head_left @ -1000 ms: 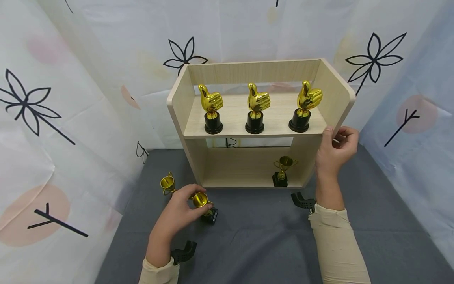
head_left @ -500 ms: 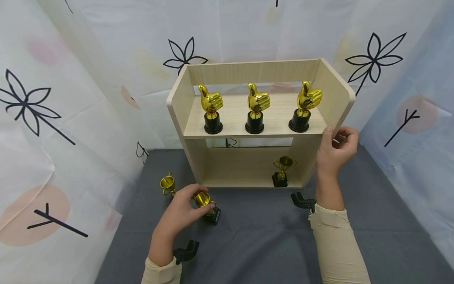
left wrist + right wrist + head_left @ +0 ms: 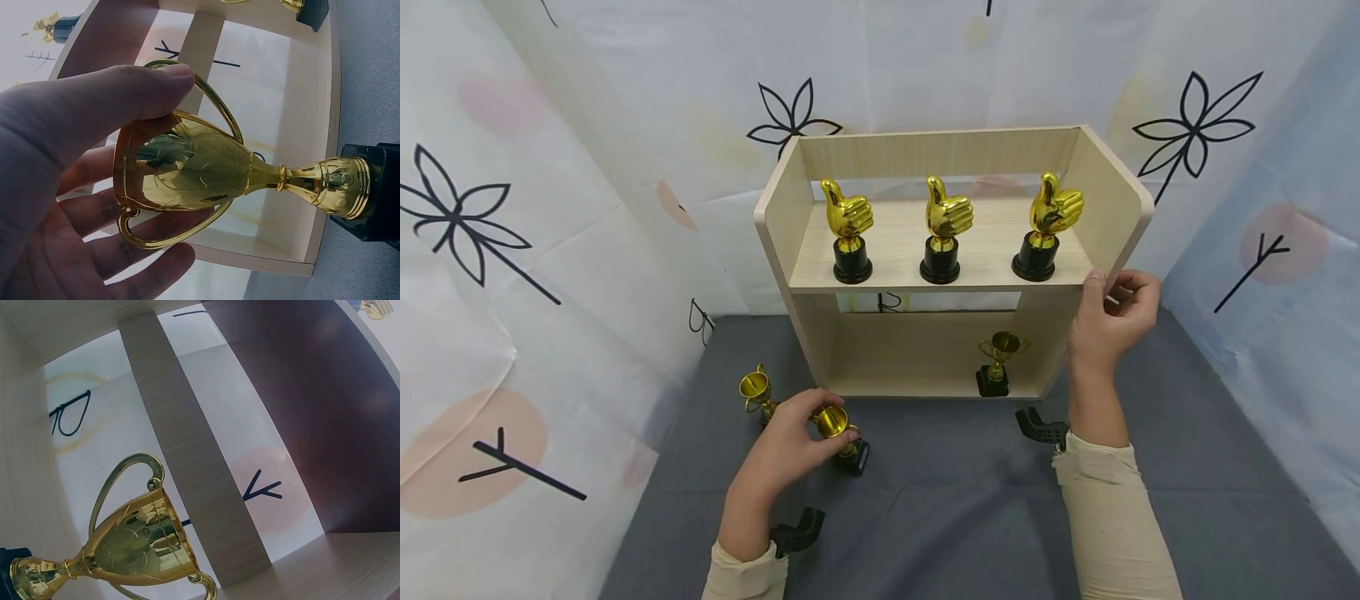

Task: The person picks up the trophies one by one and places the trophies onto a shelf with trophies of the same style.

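My left hand (image 3: 792,446) holds a gold trophy cup (image 3: 832,423) near its rim, thumb on the near side and fingers behind the bowl. Its black square base points to the right in the left wrist view, where the gold cup (image 3: 194,165) fills the middle. Up at the right side of the wooden shelf (image 3: 940,288), my right hand (image 3: 1108,321) grips the side panel's front edge with thumb and curled fingers. A second trophy cup (image 3: 997,360) stands at the right of the lower compartment; the right wrist view shows this cup (image 3: 134,540) close up.
Three gold thumbs-up trophies, left (image 3: 850,229), middle (image 3: 943,229) and right (image 3: 1043,227), stand in a row on the upper level. Another gold cup (image 3: 756,388) is on the grey cloth (image 3: 955,508), left of the shelf and partly behind my left hand.
My left hand has shifted slightly to the right, carrying the trophy cup along. My right hand keeps its hold on the shelf's side.
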Demonstrator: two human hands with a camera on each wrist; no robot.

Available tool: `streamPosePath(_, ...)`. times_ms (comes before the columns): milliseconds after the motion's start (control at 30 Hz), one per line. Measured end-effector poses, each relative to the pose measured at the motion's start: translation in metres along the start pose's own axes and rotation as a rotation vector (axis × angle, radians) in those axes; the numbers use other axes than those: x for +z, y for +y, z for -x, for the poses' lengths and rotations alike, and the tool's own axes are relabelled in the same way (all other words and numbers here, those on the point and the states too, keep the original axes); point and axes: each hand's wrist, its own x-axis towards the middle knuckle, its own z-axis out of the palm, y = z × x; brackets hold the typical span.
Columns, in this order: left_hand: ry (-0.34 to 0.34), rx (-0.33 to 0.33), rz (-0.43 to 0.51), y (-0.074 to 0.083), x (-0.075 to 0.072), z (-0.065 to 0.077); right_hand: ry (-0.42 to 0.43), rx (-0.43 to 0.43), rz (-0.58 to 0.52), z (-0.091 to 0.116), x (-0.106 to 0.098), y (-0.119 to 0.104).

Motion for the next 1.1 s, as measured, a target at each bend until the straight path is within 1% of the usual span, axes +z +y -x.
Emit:
streamPosePath(233,0.0,0.01,0.015,0.001,0.0009,-0.0024,-0.005,-0.017,-0.002,-0.0003,-0.0013,0.0018)
streamPosePath(433,0.003,0.031,0.022,0.0004,0.0029,-0.0049,0.003,-0.004,-0.009,-0.0002,-0.0012,0.0025)
streamPosePath(700,0.01,0.025,0.022,0.0019,0.0037,-0.006,0.004,-0.02,-0.007,-0.0006,-0.0011,0.0013)
streamPosePath(867,0.008,0.023,0.012,0.0031,0.0029,-0.0072,0.02,-0.003,-0.023,-0.0006,0.0003,0.0021)
streamPosePath(1100,0.008,0.023,0.004,0.0021,0.0041,-0.009,0.017,-0.006,-0.028,-0.0014,-0.0001,0.0061)
